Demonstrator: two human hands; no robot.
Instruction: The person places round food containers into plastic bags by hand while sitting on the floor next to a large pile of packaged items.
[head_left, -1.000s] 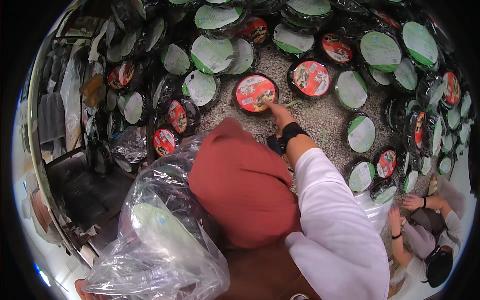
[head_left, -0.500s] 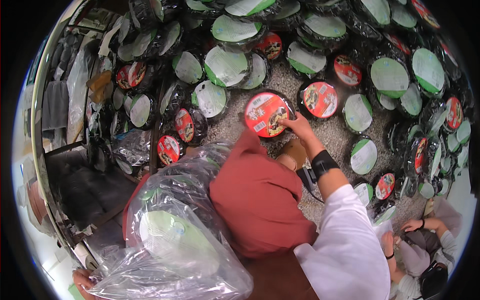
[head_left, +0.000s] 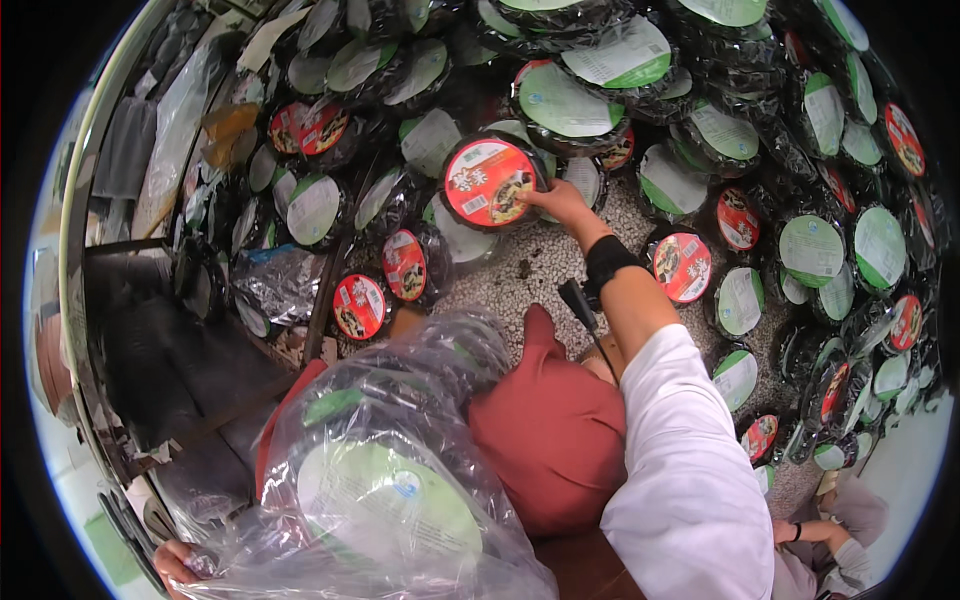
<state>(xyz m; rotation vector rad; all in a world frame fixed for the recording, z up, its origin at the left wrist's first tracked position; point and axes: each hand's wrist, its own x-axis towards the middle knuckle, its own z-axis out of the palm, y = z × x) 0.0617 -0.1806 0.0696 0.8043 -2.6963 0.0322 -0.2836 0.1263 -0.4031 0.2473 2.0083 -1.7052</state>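
My right hand [head_left: 568, 208], thumb on top, grips the edge of a round black pack [head_left: 488, 182] with a red label showing a picture of food. That pack is at the upper middle, in front of and partly covering other packs. At the lower left my left hand [head_left: 175, 563] is closed on the gathered edge of a large clear plastic bag [head_left: 290, 540]. Inside the bag, across my lap, lie round packs; a large green and white label [head_left: 390, 490] shows through the film.
Round packs lie heaped all around the speckled floor [head_left: 600, 265], such as a red-labelled pack [head_left: 682, 267] and a green and white one [head_left: 740, 300]. At the left stands a dark bench [head_left: 180, 360]. Another person's hand [head_left: 815, 530] shows at the lower right.
My right hand has lifted the red-labelled pack off the floor and carried it left, away from the neighbouring red-labelled pack. The view has shifted, and my knee appears farther right. My left hand still holds the bag.
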